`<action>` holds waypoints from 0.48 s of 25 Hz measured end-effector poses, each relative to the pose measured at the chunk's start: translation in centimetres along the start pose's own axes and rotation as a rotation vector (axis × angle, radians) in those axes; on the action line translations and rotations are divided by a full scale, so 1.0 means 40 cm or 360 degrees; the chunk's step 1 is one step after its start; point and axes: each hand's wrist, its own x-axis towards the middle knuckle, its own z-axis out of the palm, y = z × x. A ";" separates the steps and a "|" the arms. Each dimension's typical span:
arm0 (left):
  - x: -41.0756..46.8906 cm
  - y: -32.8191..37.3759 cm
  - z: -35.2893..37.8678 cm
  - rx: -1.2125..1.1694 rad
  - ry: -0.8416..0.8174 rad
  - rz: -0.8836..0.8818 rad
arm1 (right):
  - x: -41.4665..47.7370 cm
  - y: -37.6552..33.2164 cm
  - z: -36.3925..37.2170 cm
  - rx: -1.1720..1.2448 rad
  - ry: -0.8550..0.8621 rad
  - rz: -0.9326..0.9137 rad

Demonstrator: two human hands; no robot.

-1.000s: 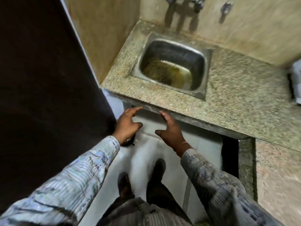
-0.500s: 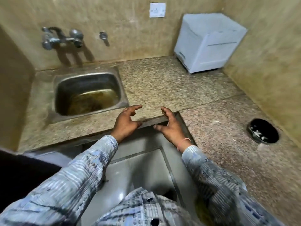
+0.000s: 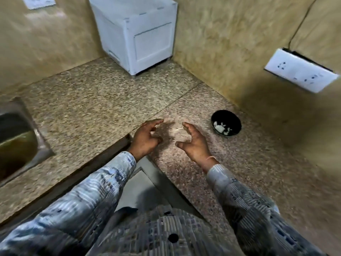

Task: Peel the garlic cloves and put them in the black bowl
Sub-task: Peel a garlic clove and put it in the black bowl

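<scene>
Since the earlier frame the view has swung to the right: the sink [image 3: 16, 143] now sits cut off at the left edge of the frame, the black bowl [image 3: 226, 125] has come from the far right to right of centre, and both hands have moved from the front edge of the desk [image 3: 96, 100] to above its surface.

The left hand [image 3: 145, 138] is just left of centre, over the inner corner where the desk edge turns. Its fingers [image 3: 156, 122] are spread and loosely curled, holding nothing. The right hand [image 3: 193, 143] is just right of centre, well apart from the left, palm turned inward. Its fingers [image 3: 187, 126] are likewise spread and curled, holding nothing. A small pale fragment [image 3: 178, 129] lies on the desk between the two hands; it is too small to identify.

The black bowl stands on the desk to the right of the right hand, near it but not touching, and near the right wall. It contains white pieces [image 3: 221, 128]; blur prevents telling whether they are cloves or skins.

A white box [image 3: 136, 36] occupies the far corner at upper centre. A wall socket plate [image 3: 300, 72] is at the upper right. Bare desk surface lies between the hands, the box and the sink. The desk edge runs diagonally from lower left to the inner corner, then down toward the lower right.
</scene>
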 end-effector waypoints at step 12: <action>0.336 -0.016 0.201 0.0563 -0.0584 -0.0107 | 0.127 0.286 -0.027 -0.0364 0.0371 0.0913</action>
